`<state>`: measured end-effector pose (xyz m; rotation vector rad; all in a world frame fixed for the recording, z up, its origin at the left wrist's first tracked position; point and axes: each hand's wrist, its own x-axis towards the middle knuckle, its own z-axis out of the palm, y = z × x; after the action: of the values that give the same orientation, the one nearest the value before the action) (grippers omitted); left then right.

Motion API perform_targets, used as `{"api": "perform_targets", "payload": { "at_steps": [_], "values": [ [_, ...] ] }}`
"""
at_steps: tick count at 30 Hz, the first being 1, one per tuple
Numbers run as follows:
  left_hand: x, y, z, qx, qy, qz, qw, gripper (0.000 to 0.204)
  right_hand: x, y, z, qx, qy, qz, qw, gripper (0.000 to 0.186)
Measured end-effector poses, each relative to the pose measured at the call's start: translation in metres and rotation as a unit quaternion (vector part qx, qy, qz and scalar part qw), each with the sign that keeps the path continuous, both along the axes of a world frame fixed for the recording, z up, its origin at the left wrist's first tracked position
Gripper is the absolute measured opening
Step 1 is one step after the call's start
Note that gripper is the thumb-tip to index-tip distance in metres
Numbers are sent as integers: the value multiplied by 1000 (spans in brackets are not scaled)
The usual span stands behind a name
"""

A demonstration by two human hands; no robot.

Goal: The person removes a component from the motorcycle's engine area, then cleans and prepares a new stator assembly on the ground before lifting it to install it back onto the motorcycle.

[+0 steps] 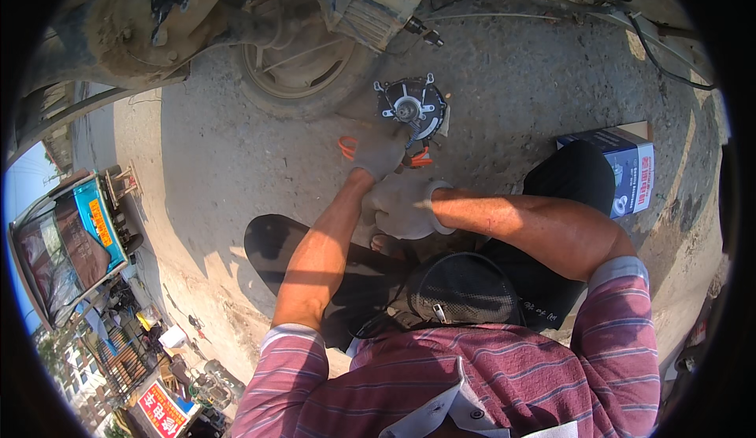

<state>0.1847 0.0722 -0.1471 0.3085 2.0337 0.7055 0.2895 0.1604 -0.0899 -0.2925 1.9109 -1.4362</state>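
Observation:
My left hand (379, 155), in a grey glove, is closed just on my side of a round black motor part (408, 110). That part lies on the ground with pale metal brackets and a shaft-like centre. Orange loops (346, 147) stick out on both sides of the left hand; whether they are cable or tool handles I cannot tell. My right hand (405, 208), also grey-gloved, is curled closed below and to the right of the left one. Its fingers are mostly hidden, and so is anything inside them.
A vehicle's underside hangs over the top, with a wheel (295, 68) and a ribbed metal housing (372, 3). A blue and white box (622, 166) stands by my right knee. At the far left are a parked blue vehicle (94, 225) and a red sign (162, 410).

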Motion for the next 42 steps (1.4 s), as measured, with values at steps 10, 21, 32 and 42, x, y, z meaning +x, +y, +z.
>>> {"api": "perform_targets", "payload": {
  "at_steps": [10, 21, 32, 42],
  "values": [
    [-4, -7, -1, -3, 2, 3, 1000, 44, 1, -1, -2, -22, -36, -6, 999, 34],
    [-15, -29, -11, 20, -7, 1, 1000, 44, -6, 6, 14, 40, 28, 15, 999, 37],
    [-19, -24, 3, 1, 10, 19, 1000, 37, -4, 18, 27, 44, -37, 21, 998, 37],
    [-22, -25, 2, -17, 34, 2, 999, 44, -3, 15, 23, 39, -42, 20, 998, 37]
  ]
}}
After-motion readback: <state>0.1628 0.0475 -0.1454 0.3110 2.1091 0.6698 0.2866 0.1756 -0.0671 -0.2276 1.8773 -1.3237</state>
